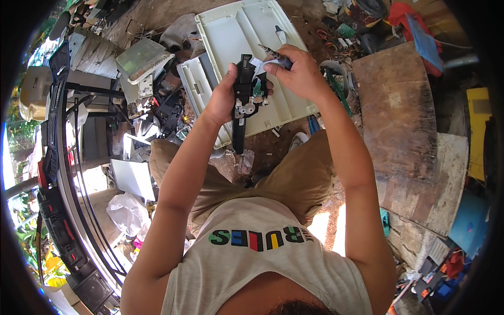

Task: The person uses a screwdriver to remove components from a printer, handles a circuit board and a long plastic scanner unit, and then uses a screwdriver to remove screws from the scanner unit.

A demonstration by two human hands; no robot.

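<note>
My left hand (223, 97) is closed round a long black plastic printer-like part (241, 105), held upright over a cream plastic panel (283, 105). A small green circuit board (258, 88) and a pale round piece (247, 108) show on the part. At its upper right, my right hand (299, 73) grips a dark slim tool (278, 55) with a narrowing end toward the upper left; its exact kind is unclear. A thin white strip (259, 64) lies between the part and my right fingers; whether they pinch it is hidden.
A small white-and-dark object (281, 35) rests on the panel. Electronic scrap (165, 107) is piled to the left, beside a clear-lidded box (142, 60). A worn wooden board (396, 126) lies at right, with a bucket (336, 71) by its upper corner.
</note>
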